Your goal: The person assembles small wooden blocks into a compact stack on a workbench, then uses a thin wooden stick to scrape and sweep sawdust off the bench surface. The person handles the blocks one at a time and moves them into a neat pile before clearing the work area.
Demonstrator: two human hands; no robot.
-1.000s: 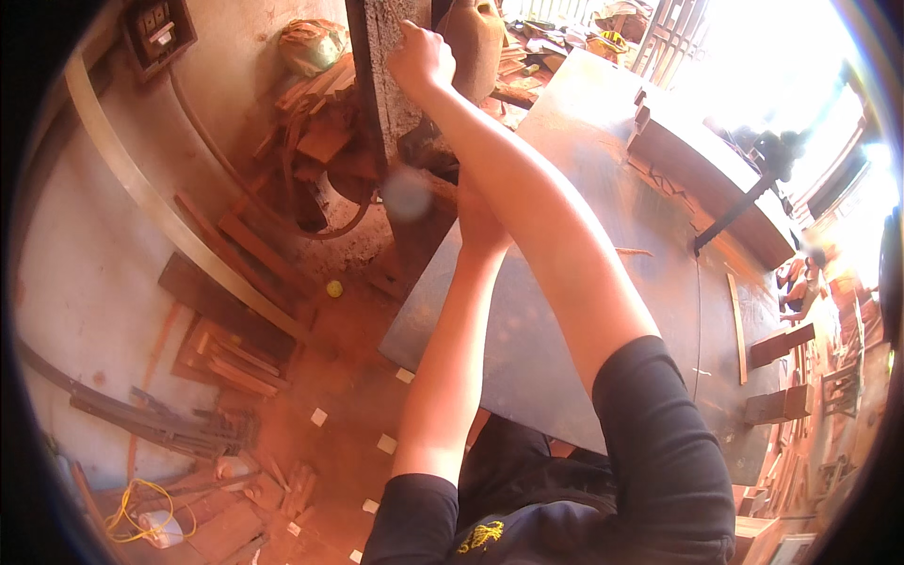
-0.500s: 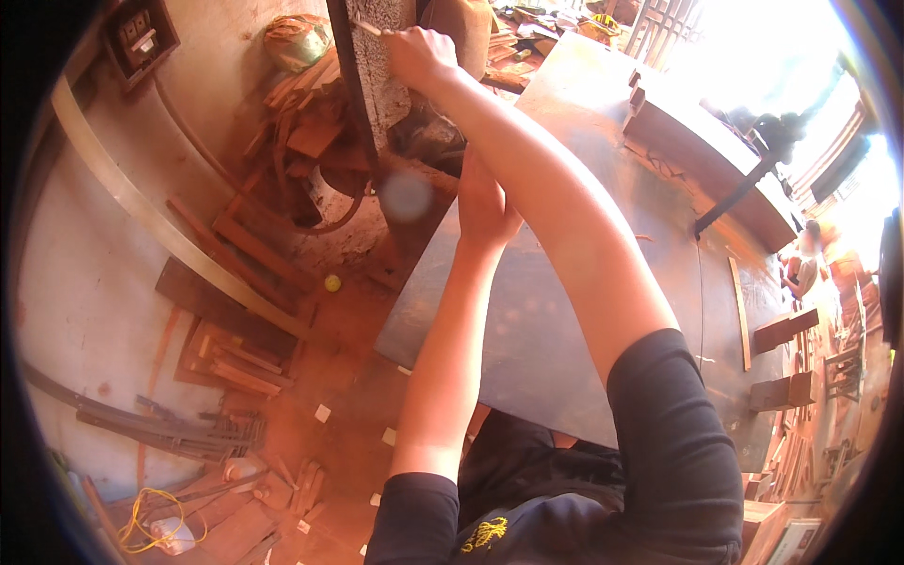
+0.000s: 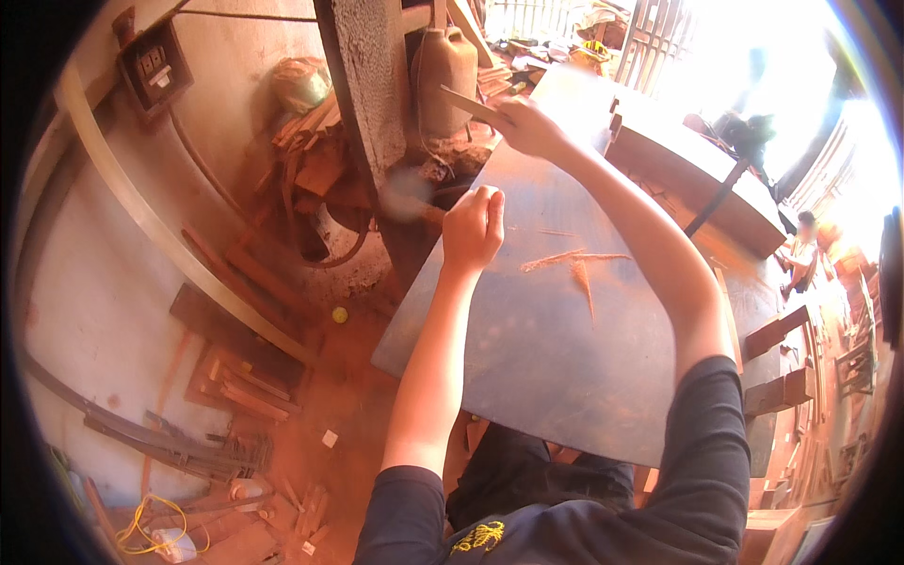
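Note:
My right hand [image 3: 535, 130] is closed around a thin wooden strip [image 3: 473, 105], whose free end points up and left over the far edge of the grey machine table [image 3: 551, 367]. Nearer to me, my left hand [image 3: 474, 231] is a closed fist above the table's left edge. A short brownish end seems to stick out on its left side, but I cannot make out what it is. Reddish sawdust [image 3: 576, 259] lies in streaks on the table to the right of that fist. The machine's rough upright column [image 3: 363, 89] rises just left of both hands.
A brown jug [image 3: 444, 83] stands behind the column. A long dark beam [image 3: 692, 184] lies along the table's far right. Wood blocks [image 3: 780, 391] jut at the right edge. Scrap wood [image 3: 315, 165] is piled by the left wall. Another person [image 3: 802, 252] is at far right.
My right hand has drawn back from the column, toward the right and nearer, carrying the strip. My forearms no longer overlap, the left fist shows fully, and the table's sawdust is uncovered.

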